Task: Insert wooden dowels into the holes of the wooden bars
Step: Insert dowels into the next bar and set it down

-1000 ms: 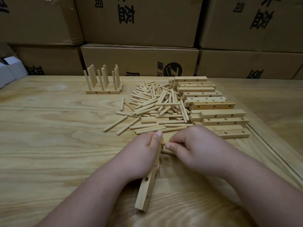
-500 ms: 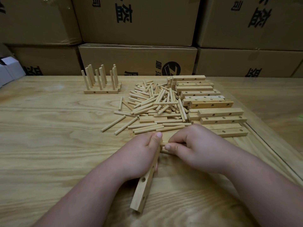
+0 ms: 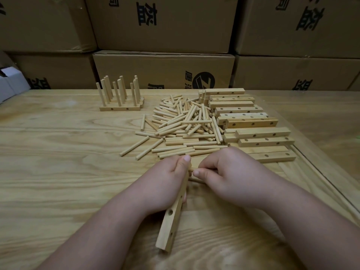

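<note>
Left hand [image 3: 167, 184] clamped the bar [image 3: 172, 221] on edge just below the dowel pile [image 3: 187, 129], steadying it while right-hand fingers [image 3: 202, 173] pinched a dowel [image 3: 191, 169] at its hole.

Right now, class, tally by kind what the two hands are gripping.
bar: 1, in the left hand
dowel: 1, in the right hand
Total: 2
A second dowel under the right hand may only lie on the table, so it is not counted.
</note>
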A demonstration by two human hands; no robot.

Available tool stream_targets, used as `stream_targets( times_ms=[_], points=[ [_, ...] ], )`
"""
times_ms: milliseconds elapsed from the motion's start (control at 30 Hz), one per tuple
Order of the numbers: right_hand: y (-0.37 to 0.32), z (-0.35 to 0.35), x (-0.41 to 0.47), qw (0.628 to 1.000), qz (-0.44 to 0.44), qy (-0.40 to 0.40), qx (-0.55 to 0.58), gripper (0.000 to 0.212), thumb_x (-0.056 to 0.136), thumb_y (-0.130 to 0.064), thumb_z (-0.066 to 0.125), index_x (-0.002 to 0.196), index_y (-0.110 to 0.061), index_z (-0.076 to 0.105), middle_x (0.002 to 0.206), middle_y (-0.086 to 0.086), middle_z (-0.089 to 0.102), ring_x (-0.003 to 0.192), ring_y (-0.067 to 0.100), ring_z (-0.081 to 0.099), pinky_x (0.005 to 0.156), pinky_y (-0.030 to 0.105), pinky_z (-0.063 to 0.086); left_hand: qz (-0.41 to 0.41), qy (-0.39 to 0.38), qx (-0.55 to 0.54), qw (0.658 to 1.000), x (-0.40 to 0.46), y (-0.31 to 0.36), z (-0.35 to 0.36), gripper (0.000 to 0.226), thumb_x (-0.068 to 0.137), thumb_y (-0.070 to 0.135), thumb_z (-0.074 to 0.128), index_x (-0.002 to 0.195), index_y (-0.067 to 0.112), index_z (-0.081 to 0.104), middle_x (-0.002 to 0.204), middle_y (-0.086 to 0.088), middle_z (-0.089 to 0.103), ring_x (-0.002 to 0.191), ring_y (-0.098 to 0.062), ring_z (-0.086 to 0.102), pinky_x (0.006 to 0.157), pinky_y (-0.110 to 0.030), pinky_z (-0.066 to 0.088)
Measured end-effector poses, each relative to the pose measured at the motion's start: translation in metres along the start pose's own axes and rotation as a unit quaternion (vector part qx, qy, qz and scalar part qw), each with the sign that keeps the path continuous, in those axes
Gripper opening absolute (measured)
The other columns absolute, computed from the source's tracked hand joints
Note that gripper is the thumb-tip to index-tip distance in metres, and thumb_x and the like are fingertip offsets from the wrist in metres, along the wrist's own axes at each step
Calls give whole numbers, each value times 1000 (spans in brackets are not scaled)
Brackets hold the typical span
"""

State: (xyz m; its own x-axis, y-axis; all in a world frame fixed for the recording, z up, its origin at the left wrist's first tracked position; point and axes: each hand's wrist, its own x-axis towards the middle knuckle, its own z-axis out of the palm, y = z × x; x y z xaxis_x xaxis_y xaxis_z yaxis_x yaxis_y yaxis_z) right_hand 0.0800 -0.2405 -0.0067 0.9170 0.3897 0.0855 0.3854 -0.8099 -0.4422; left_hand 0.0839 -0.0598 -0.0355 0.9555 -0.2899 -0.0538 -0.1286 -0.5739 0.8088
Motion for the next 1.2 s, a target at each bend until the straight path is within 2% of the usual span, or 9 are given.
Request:
stream_targets(
  times_ms=[167,300,467,533,667,767,900,1100,1200],
  points=[
    [5,-2,-1,999,-5,-22,48,33,95,-42,59,77,-18,70,69,2,66,66,13,61,64,43,52,6,-5,7,1000,-1,-1,-1,47,105,52,27,85,21,57,60,0,70,64,-9,67,81,-41,52],
    [1,-3,-2,1000,-8,-6,-12,41,95,-44,57,64,-17,60,56,2,56,54,14,52,53,41,44,7,4,15,1000,-1,-1,1,46,105,50,27,82,21,54,56,3,67,56,-6,63,73,-39,51],
    [-7,0,-2,998,-4,13,-58,46,94,-43,57,56,-19,50,51,-1,49,52,12,47,52,36,41,18,24,28,999,0,0,3,44,106,46,29,81,20,55,57,9,63,60,-5,63,68,-33,46],
    [-5,0,-2,999,-6,10,-44,46,94,-42,57,55,-19,50,50,-1,49,51,12,47,52,36,40,15,20,26,999,0,0,3,45,106,46,29,83,19,56,58,9,65,60,-5,63,67,-32,45],
    [2,-1,-1,1000,-12,-4,2,40,95,-43,58,65,-16,62,58,2,56,56,14,53,55,41,44,10,8,10,1000,0,0,1,44,105,49,29,83,21,56,57,6,65,57,-5,64,68,-34,48],
    [4,2,-1,1000,-17,3,17,41,95,-42,59,61,-18,58,56,0,54,55,14,52,55,43,45,8,16,4,1000,-1,1,1,43,104,49,30,79,23,54,57,8,64,57,-5,65,69,-35,49],
    [4,5,1,999,-21,23,11,46,95,-40,59,54,-23,49,50,-4,48,51,12,47,50,34,37,-3,25,0,1000,-1,2,1,44,104,51,29,80,23,53,55,8,64,55,-4,63,69,-35,48],
    [5,3,1,999,-22,9,21,44,95,-41,59,56,-22,52,53,-4,50,54,12,49,54,39,42,-9,4,2,1000,-2,5,-1,44,105,50,28,81,22,53,55,6,66,54,-2,61,66,-32,44],
    [5,2,0,999,-30,3,23,45,95,-41,59,54,-23,51,53,-8,51,54,12,49,53,36,40,-12,0,5,1000,-2,5,-1,45,105,50,28,83,22,54,55,7,66,54,-2,61,66,-31,43]
  ],
)
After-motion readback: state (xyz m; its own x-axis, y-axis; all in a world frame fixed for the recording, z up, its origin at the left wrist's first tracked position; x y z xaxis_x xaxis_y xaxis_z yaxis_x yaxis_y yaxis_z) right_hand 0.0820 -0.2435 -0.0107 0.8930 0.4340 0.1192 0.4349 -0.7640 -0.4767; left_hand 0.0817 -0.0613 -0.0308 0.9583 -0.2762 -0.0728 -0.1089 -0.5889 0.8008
